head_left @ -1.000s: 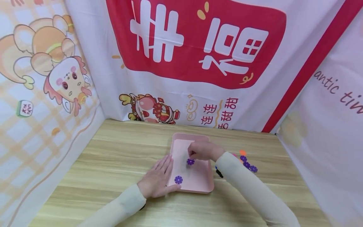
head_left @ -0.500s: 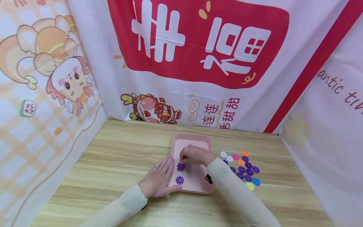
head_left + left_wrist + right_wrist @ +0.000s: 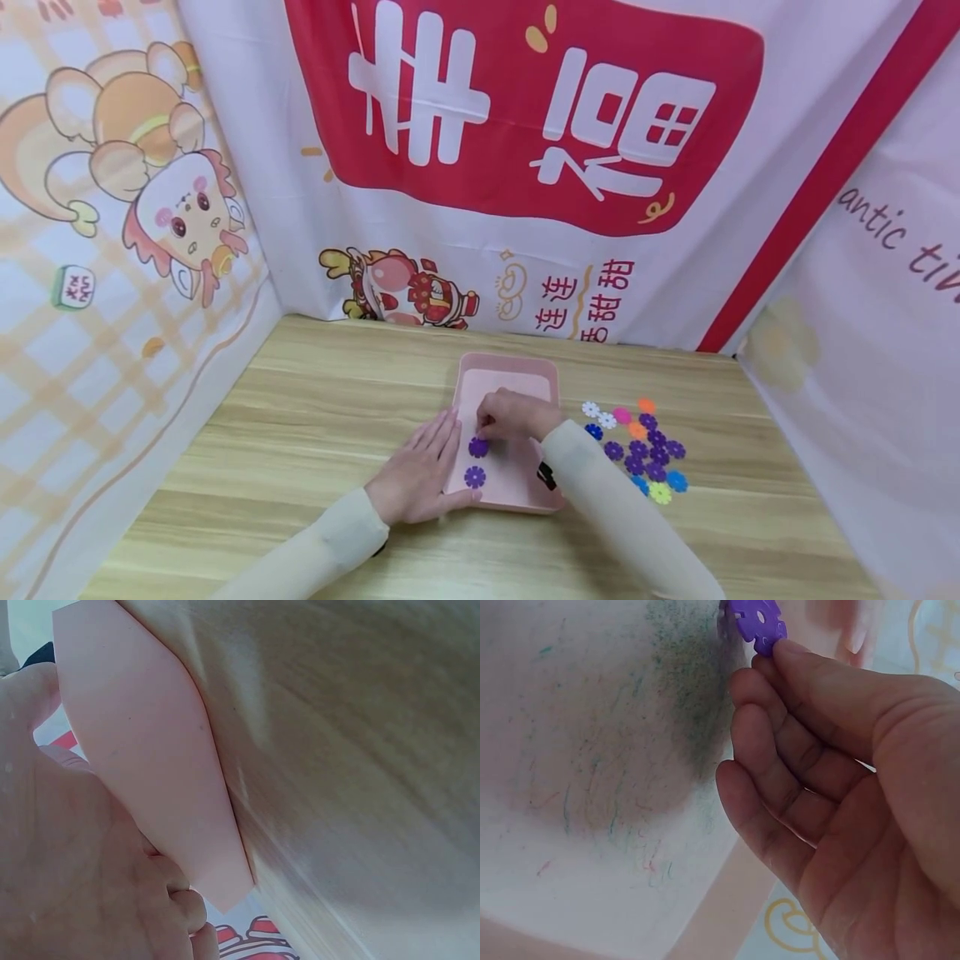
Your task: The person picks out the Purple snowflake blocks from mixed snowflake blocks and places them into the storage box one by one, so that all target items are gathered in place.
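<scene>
We view the right hand [image 3: 832, 802] from the palm side; it fills the right half of the picture. The fingers [image 3: 780, 780] are curled inward, lying side by side. At the top, a fingertip touches the edge of a purple flower-shaped disc [image 3: 757, 618], which has notched edges and small holes near its centre. Whether the thumb also grips the disc, we cannot tell. The disc lies against the pale pink tray floor [image 3: 592, 787]. The floor carries faint green and pink scuff marks, and the hand's shadow falls on it. A raised pink rim [image 3: 720, 915] runs along the lower edge.
</scene>
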The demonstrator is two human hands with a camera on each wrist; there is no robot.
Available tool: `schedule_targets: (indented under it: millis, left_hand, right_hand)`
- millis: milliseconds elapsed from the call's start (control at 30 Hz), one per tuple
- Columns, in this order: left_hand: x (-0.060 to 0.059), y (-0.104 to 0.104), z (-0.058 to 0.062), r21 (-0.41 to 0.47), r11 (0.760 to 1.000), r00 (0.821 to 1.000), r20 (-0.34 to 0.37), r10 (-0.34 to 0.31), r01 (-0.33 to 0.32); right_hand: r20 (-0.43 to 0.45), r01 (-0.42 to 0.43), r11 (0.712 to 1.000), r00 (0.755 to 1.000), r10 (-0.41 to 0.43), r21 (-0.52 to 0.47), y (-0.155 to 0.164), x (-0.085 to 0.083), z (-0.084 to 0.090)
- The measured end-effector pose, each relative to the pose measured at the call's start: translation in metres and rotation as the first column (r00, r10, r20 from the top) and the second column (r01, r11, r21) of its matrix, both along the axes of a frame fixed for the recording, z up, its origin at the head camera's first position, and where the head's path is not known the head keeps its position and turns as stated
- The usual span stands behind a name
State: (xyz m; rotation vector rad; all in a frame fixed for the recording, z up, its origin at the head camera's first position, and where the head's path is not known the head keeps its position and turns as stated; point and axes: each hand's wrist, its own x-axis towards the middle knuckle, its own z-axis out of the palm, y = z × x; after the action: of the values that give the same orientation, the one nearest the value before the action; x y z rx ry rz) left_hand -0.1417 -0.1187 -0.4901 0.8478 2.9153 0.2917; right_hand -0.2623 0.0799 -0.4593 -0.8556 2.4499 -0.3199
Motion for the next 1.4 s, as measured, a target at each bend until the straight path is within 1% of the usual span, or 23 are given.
schedule_targets:
  millis: [33, 100, 367, 533, 633, 733, 833, 867, 900, 967, 1067, 1100, 1167, 1200, 1233, 1300, 1400]
  left_hand:
    - [0.001, 0.000, 0.002, -0.008, 1.000, 1.000, 0.010, 0.003, -0.003]
    - [0.001, 0.000, 0.003, -0.017, 1.000, 1.000, 0.007, 0.002, -0.001]
    - [0.001, 0.000, 0.001, -0.012, 1.000, 1.000, -0.018, -0.003, 0.003]
    - [0.002, -0.001, 0.000, -0.008, 1.000, 1.000, -0.019, -0.009, 0.009]
    - [0.001, -0.001, -0.002, 0.003, 1.000, 1.000, -0.024, -0.014, 0.014]
    - [0.000, -0.001, -0.005, 0.023, 1.000, 0.999, -0.028, -0.017, 0.018]
    - [-0.001, -0.001, -0.008, 0.057, 0.998, 0.999, -0.034, -0.013, 0.015]
    - [-0.001, -0.001, -0.008, 0.068, 0.998, 1.000, -0.028, -0.010, 0.012]
    - [-0.001, -0.001, -0.007, 0.075, 0.997, 1.000, -0.025, -0.006, 0.008]
    - [-0.002, -0.002, -0.009, 0.092, 0.996, 1.000, -0.024, 0.000, 0.002]
    - [-0.001, -0.001, -0.003, 0.091, 0.996, 1.000, 0.016, 0.012, -0.013]
    - [-0.002, -0.001, -0.004, 0.089, 0.996, 1.000, 0.014, 0.014, -0.015]
    - [-0.002, 0.000, -0.005, 0.082, 0.997, 1.000, 0.008, 0.012, -0.013]
    - [-0.002, 0.001, -0.002, 0.074, 0.997, 1.000, 0.016, 0.015, -0.016]
    - [-0.002, 0.002, -0.002, 0.068, 0.998, 1.000, 0.014, 0.013, -0.014]
    - [-0.001, 0.003, -0.001, 0.046, 0.999, 1.000, 0.010, 0.012, -0.013]
    - [0.001, 0.005, 0.005, 0.010, 1.000, 0.999, 0.031, 0.014, -0.015]
  right_hand:
    - [0.000, 0.004, 1.000, 1.000, -0.004, 0.005, 0.000, 0.000, -0.001]
    - [-0.001, 0.008, 1.000, 1.000, -0.008, 0.011, 0.000, 0.000, -0.003]
    - [-0.029, -0.017, 0.999, 0.999, 0.018, 0.039, -0.002, -0.003, -0.012]
    - [-0.024, -0.015, 0.999, 1.000, 0.017, 0.044, -0.003, -0.002, -0.013]
    - [-0.039, -0.011, 0.998, 0.999, 0.014, 0.062, -0.002, -0.001, -0.011]
    - [-0.050, -0.002, 0.997, 0.999, 0.005, 0.072, 0.001, 0.001, -0.004]
    - [-0.058, 0.005, 0.998, 0.998, -0.001, 0.068, 0.007, 0.004, 0.007]
    - [-0.066, 0.001, 0.998, 0.998, 0.003, 0.062, 0.010, 0.004, 0.012]
    - [-0.079, -0.006, 0.998, 0.997, 0.011, 0.057, 0.013, 0.005, 0.017]
    - [-0.120, -0.037, 0.998, 0.992, 0.043, 0.050, 0.021, 0.007, 0.025]
    - [-0.175, -0.077, 0.996, 0.981, 0.083, 0.042, 0.037, 0.008, 0.039]
    - [-0.190, -0.083, 0.996, 0.978, 0.090, 0.045, 0.043, 0.008, 0.043]
    - [-0.203, -0.066, 0.996, 0.976, 0.078, 0.062, 0.056, 0.009, 0.051]
    - [-0.199, -0.052, 0.996, 0.978, 0.065, 0.069, 0.062, 0.009, 0.054]
    - [-0.198, -0.035, 0.996, 0.979, 0.049, 0.077, 0.069, 0.010, 0.056]
    - [-0.180, 0.010, 0.996, 0.984, 0.006, 0.089, 0.084, 0.010, 0.058]
    - [-0.162, 0.056, 0.994, 0.986, -0.041, 0.092, 0.107, 0.012, 0.058]
